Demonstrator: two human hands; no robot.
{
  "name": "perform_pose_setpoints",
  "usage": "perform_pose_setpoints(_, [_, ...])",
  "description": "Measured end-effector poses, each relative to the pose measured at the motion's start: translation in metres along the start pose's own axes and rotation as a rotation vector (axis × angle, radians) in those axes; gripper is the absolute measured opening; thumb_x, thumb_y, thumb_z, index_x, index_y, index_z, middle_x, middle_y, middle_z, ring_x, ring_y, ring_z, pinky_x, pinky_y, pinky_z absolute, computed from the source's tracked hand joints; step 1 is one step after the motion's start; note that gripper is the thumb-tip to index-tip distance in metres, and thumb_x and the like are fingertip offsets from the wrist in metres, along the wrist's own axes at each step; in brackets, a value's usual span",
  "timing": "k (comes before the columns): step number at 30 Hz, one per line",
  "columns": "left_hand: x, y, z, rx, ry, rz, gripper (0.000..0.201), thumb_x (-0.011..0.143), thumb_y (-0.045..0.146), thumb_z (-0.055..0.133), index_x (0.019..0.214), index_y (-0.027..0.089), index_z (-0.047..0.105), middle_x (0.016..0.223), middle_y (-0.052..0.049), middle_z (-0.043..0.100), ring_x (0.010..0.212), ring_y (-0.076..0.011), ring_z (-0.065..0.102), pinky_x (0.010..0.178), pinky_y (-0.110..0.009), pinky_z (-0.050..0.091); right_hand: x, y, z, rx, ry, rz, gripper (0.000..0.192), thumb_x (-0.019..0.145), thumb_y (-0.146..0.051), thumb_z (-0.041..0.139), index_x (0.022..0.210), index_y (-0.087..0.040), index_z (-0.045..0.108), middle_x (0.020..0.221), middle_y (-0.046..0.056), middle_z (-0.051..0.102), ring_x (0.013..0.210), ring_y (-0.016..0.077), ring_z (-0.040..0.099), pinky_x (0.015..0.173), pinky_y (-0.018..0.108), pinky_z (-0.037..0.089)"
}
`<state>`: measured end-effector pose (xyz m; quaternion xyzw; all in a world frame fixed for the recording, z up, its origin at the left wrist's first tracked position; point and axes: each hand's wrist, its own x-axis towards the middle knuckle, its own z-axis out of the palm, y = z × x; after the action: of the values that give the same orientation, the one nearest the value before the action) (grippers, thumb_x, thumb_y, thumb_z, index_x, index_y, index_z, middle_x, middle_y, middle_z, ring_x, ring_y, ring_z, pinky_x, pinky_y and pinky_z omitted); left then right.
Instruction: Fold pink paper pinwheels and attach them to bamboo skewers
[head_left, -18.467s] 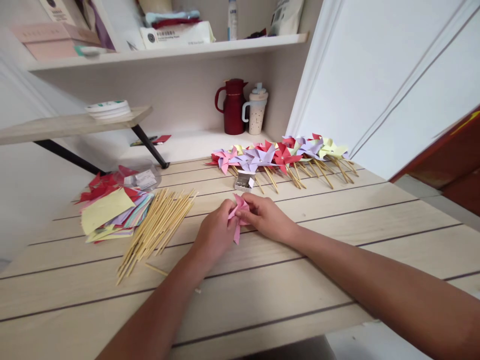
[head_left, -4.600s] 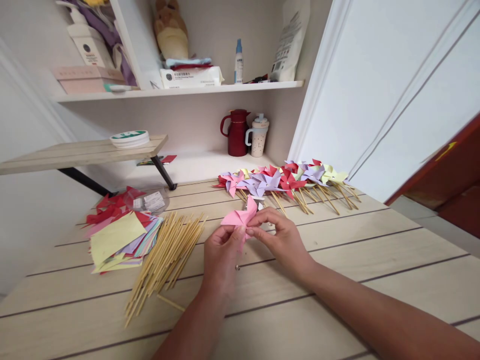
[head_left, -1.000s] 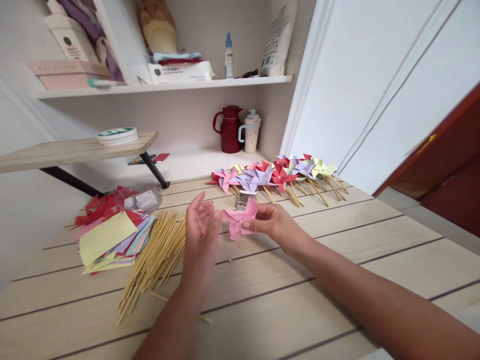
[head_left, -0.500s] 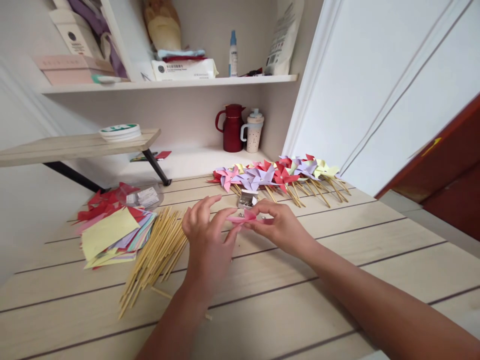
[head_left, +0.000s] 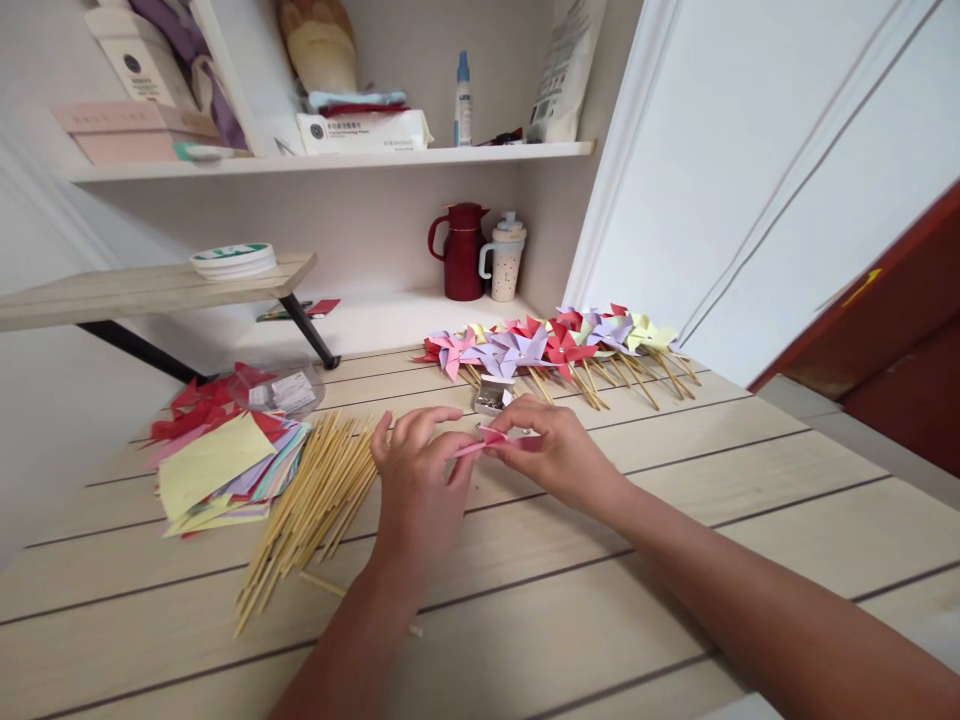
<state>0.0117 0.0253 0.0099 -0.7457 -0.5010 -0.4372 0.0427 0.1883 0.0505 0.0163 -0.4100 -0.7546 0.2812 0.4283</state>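
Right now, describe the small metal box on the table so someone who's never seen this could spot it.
Start at the row of finished paper pinwheels along the far edge of the wooden table. Just in front of the row's left end, beyond the right hand, sits the small metal box. It is the only shiny silver thing there; everything around it is coloured paper or bamboo sticks.

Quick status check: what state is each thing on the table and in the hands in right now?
left hand: fingertips pinching the pink pinwheel
right hand: gripping the pinwheel's other side
pink pinwheel: held nearly flat above the table, no stick on it
bamboo sticks: loose pile, lying flat
paper squares: fanned stack
finished pinwheels: on sticks, laid in a row
small box: open
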Motion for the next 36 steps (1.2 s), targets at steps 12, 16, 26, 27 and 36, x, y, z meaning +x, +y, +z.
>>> perform_pose_setpoints(12, [0.006, -0.006, -0.003, -0.521, 0.038, -0.533, 0.007, 0.075, 0.021, 0.068, 0.072, 0.021, 0.074, 0.085, -0.003, 0.073, 0.085, -0.0215, 0.065, 0.081, -0.033, 0.046, 0.001, 0.004, 0.000, 0.059, 0.279, -0.044, 0.027, 0.088, -0.029, 0.066, 0.114, -0.025, 0.062, 0.114, 0.007, 0.066, 0.103, 0.0230, 0.062, 0.093, 0.039, 0.047])
perform_pose_setpoints(16, [0.006, -0.011, -0.005, -0.712, 0.039, -0.805, 0.016, 0.071, 0.032, 0.071, 0.077, 0.018, 0.076, 0.073, 0.000, 0.068, 0.069, -0.0164, 0.059, 0.065, -0.025, 0.041, 0.000, 0.011, 0.005, 0.206, 0.286, 0.026, 0.030, 0.089, -0.035, 0.065, 0.117, -0.026, 0.059, 0.100, 0.005, 0.066, 0.096, 0.0224, 0.062, 0.088, 0.039, 0.049])
perform_pose_setpoints(26, [0.003, -0.014, 0.002, -0.969, 0.084, -0.881, 0.017, 0.069, 0.031, 0.073, 0.062, 0.016, 0.067, 0.056, 0.004, 0.055, 0.058, -0.0120, 0.049, 0.059, -0.023, 0.037, -0.003, 0.006, 0.015, 0.217, -0.007, 0.143, 0.018, 0.089, -0.037, 0.061, 0.088, -0.021, 0.069, 0.074, 0.002, 0.065, 0.071, 0.0187, 0.059, 0.068, 0.032, 0.044])
perform_pose_setpoints(27, [0.002, -0.016, 0.003, -0.998, 0.082, -0.889, 0.018, 0.068, 0.032, 0.074, 0.065, 0.016, 0.068, 0.057, 0.003, 0.057, 0.058, -0.0118, 0.050, 0.059, -0.023, 0.038, -0.003, 0.006, 0.015, 0.208, -0.040, 0.152, 0.017, 0.088, -0.036, 0.061, 0.086, -0.021, 0.069, 0.073, 0.001, 0.065, 0.070, 0.0182, 0.058, 0.068, 0.031, 0.043])
perform_pose_setpoints(36, [-0.002, -0.033, 0.019, -1.084, 0.164, -0.848, 0.025, 0.068, 0.032, 0.078, 0.084, 0.014, 0.074, 0.067, 0.002, 0.062, 0.067, -0.0120, 0.054, 0.068, -0.023, 0.040, -0.006, 0.021, 0.020, 0.300, -0.482, 0.242, 0.014, 0.083, -0.031, 0.066, 0.086, -0.018, 0.070, 0.073, 0.000, 0.063, 0.065, 0.0133, 0.052, 0.062, 0.026, 0.039])
